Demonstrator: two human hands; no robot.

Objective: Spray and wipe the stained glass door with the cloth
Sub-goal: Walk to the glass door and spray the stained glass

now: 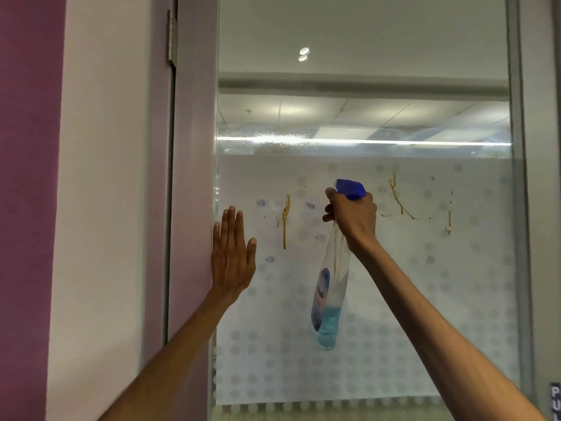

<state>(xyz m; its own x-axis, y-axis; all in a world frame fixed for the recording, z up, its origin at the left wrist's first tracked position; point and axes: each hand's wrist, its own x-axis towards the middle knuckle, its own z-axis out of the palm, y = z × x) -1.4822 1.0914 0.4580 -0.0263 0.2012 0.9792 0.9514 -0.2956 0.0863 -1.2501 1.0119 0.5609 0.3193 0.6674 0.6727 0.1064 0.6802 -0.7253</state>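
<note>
The glass door (425, 299) fills the view, frosted with a dot pattern on its lower half. Yellow-brown streaks run down it at the left (285, 221) and at the right (400, 199), with small bluish smudges (261, 203) around them. My right hand (353, 218) is shut on the neck of a clear spray bottle (329, 299) with a blue trigger head and a little blue liquid at the bottom, nozzle pointing at the glass. My left hand (232, 255) lies flat and open against the door's left edge. No cloth is in view.
A grey metal door frame (191, 177) with a hinge (171, 39) stands at the left, beside a white jamb and a purple wall (27, 208). The frame's right upright (540, 208) carries a small "PULL" label (555, 401) at the bottom right.
</note>
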